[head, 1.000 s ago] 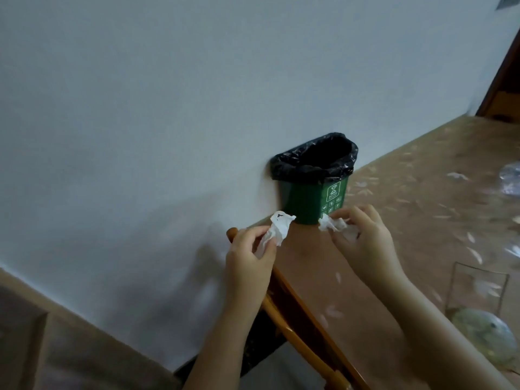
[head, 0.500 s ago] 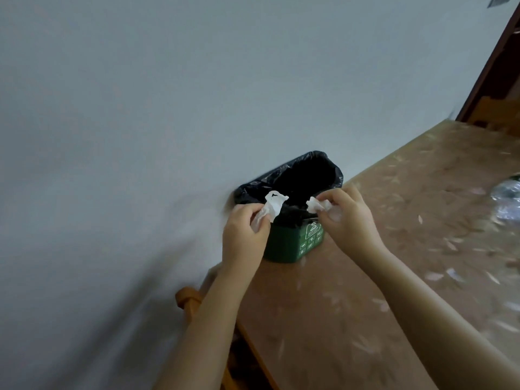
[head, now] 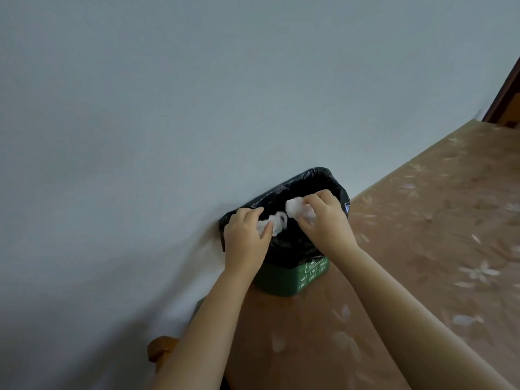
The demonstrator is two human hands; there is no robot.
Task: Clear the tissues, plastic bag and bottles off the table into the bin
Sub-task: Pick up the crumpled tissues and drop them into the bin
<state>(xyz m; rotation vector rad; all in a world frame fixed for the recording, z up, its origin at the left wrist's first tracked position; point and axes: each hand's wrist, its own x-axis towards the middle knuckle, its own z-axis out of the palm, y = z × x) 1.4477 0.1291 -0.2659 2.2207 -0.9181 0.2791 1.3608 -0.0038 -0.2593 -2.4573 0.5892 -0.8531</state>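
Right, both hands are over the bin [head: 284, 277], a small green one w/ white printed symbols on its side and a black liner [head: 334, 181] folded over the rim. It stands on the surface [head: 422, 249] at the far-left corner, its back against the pale wall [head: 197, 108].

Left hand [head: 246, 237]: fingers curled closed, pinching a crumpled white tissue [head: 274, 223] between thumb and fingertips; the wad sticks out to the right of the knuckles, above the bin's dark opening.

Right hand [head: 326, 218]: also curled closed, thumb and fingers gripping a second white tissue wad [head: 295, 208], which pokes out left of the fingertips, likewise above the opening. The two wads sit near each other, w/ a small gap between; can't tell if either touches the liner.

Both forearms reach in from the bottom edge, bare. The left one crosses in front of the bin's left side, hiding part of it.

Surface has a brownish cover w/ pale flower/leaf print. An orange-brown wooden piece [head: 161, 347] shows just off the surface's left edge, low in view, partly behind the left forearm. Dark wooden frame [head: 506, 88] at far right, by the wall's end.
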